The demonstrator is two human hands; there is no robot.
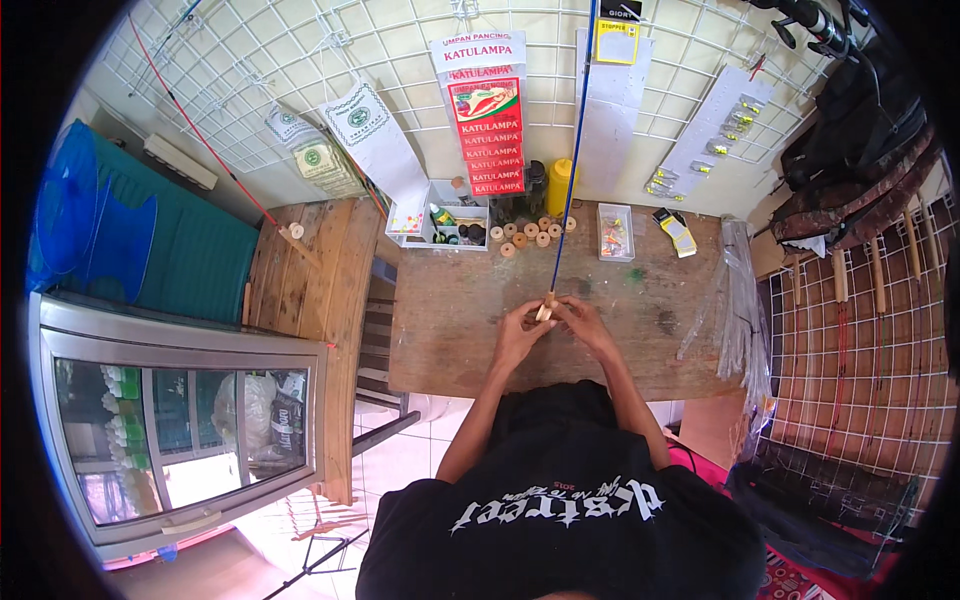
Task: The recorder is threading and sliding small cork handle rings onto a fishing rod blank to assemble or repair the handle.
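Observation:
A thin blue fishing rod (571, 160) stands up from the near middle of the wooden table (460, 320), its far end running past the top of the view. At its lower end is a short, pale wooden handle (546, 309). My left hand (516, 333) closes on this handle from the left, and my right hand (582, 324) grips it from the right. The fingertips of both meet around the handle and cover part of it. Beyond my hands, several round wooden discs (519, 240) lie toward the back of the table.
A white compartment box (410, 243) with small bottles stands back left. Near the wall are a yellow bottle (560, 188) and a small clear-lidded box (615, 240). Plastic sleeves (737, 310) hang over the right edge. A glass-fronted cabinet (180, 340) stands left; a red rod (215, 155) leans behind it.

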